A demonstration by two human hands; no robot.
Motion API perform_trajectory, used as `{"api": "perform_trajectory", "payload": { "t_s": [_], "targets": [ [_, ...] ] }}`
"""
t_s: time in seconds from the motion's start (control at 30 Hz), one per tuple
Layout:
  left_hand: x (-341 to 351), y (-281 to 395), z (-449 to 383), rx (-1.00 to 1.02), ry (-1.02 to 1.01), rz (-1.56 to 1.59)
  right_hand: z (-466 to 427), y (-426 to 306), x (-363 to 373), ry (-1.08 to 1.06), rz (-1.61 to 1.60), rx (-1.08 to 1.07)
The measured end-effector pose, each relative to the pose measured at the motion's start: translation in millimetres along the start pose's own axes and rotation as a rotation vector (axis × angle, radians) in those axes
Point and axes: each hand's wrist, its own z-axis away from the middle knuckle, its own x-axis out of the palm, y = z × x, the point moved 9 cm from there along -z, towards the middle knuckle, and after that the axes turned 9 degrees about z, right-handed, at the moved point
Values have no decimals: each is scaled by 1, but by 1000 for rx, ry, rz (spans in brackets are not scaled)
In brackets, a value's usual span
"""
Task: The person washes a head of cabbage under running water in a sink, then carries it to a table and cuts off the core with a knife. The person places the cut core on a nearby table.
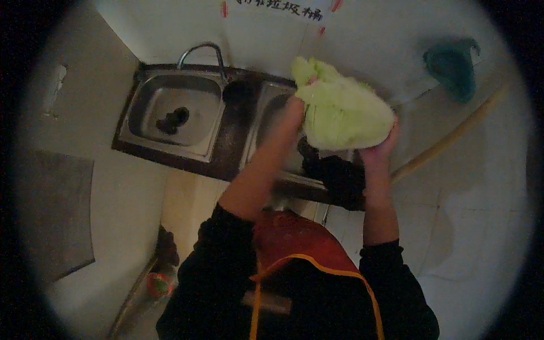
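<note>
A pale green head of cabbage, probably napa cabbage, is held up over the right-hand basin of a double sink. My right hand supports its rounded white end from the right and below. At the cabbage's left side is my left hand, mostly hidden by the leaves; a bit of finger shows among them near the leafy tip. The right steel basin is partly covered by the cabbage and my left forearm. Dark cloth or plastic hangs over that basin's front edge.
The left steel basin has something dark around its drain. Between the basins stands a curved metal faucet. A green bag or cloth hangs on the right wall, above a long wooden pole. A sign with writing is on the wall.
</note>
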Motion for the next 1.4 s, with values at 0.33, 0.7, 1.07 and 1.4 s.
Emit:
{"api": "perform_trajectory", "payload": {
  "t_s": [0.33,0.7,1.07,1.4],
  "targets": [
    [2,9,-42,77,31,47,-16,-58,47,-4,178,-173],
    [-30,-24,-66,113,-268,578,-54,-69,180,-237,1065,-314],
    [-80,-16,-57,99,-123,690,-34,-24,235,-313,1380,-323],
    [89,163,-25,842,271,-1389,-38,26,84,-281,-111,298]
  ]
}}
